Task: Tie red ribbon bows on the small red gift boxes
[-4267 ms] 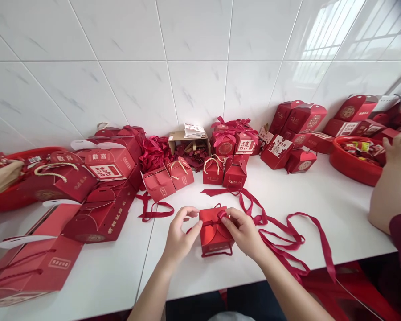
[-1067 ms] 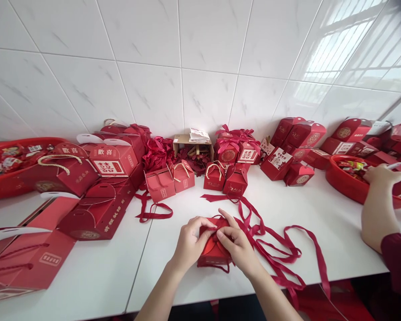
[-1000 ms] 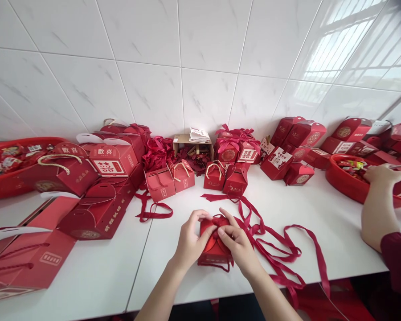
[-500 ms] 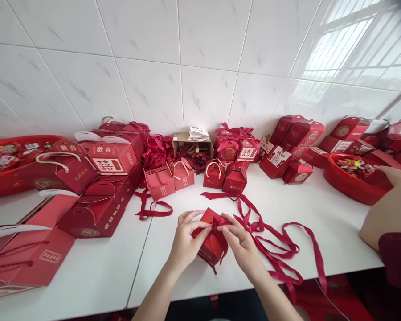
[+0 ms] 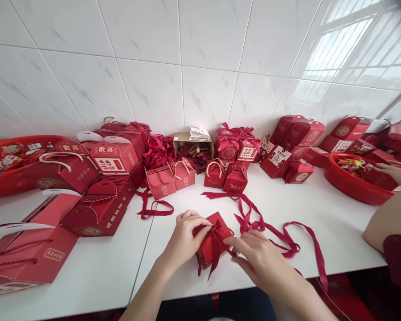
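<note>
Small red box point(image 5: 211, 240) skewed between both hands at the table's near edge point(image 5: 187, 292)

The box sat corner-on, one corner aimed at the wall, with its ribbon point(image 5: 216, 232) tails hanging toward the edge. The left hand point(image 5: 183, 238) curled its fingers tight on the box's top left. The right hand point(image 5: 260, 261) touched the ribbon; its grip could not be told. Bare table lay left of the fingers and loose ribbons point(image 5: 287, 236) just right.

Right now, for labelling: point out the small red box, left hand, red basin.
small red box point(image 5: 206, 248), head view, front face
left hand point(image 5: 182, 240), head view, its back
red basin point(image 5: 351, 190), head view, near wall
</note>
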{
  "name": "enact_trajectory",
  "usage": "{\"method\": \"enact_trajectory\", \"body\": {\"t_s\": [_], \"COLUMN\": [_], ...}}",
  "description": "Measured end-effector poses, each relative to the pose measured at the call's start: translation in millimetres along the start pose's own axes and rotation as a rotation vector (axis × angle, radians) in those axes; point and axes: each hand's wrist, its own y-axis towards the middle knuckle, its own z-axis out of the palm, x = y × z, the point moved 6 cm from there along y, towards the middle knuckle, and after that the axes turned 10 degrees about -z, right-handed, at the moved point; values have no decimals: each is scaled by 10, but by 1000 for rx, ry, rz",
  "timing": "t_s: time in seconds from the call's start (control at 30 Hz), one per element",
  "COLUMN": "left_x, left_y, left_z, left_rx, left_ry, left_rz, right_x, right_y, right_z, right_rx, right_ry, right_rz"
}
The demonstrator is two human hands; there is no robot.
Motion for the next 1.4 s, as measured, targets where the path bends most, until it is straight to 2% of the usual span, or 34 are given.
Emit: {"method": "enact_trajectory", "body": {"t_s": [0.07, 0.17, 0.3, 0.4, 0.5, 0.57, 0.67, 0.83, 0.97, 1.27, 1.4], "left_x": [-12, -107, -267, -319, -306, -275, -228, -212, -218, -226, -223], "left_y": [-1, 6, 30, 41, 43, 48, 73, 134, 155, 217, 232], "left_z": [-16, -55, -97, -100, -90, -85, -91, -156, -177, -88, -58], "left_rx": [29, 64, 76, 84, 96, 114, 149, 148, 183, 388, 456], "left_ry": [2, 59, 210, 292, 331, 335, 320, 343, 332, 334, 256], "left_rz": [3, 67, 170, 205, 204, 187, 159, 163, 162, 131, 151], "right_x": [11, -108, -274, -329, -342, -304, -251, -230, -222, -264, -268], "right_y": [41, 228, 540, 646, 648, 620, 552, 470, 455, 446, 446], "right_z": [-86, -157, -39, 75, 79, 64, 105, 222, 224, 249, 239], "right_rx": [94, 113, 109, 105, 42, 26, 68, 94, 57, 21, 31], "right_ry": [89, 282, 400, 462, 503, 485, 348, 127, 157, 317, 338], "right_rz": [16, 106, 115, 82, 34, -71, -238, -365, -366, -358, -352]}}
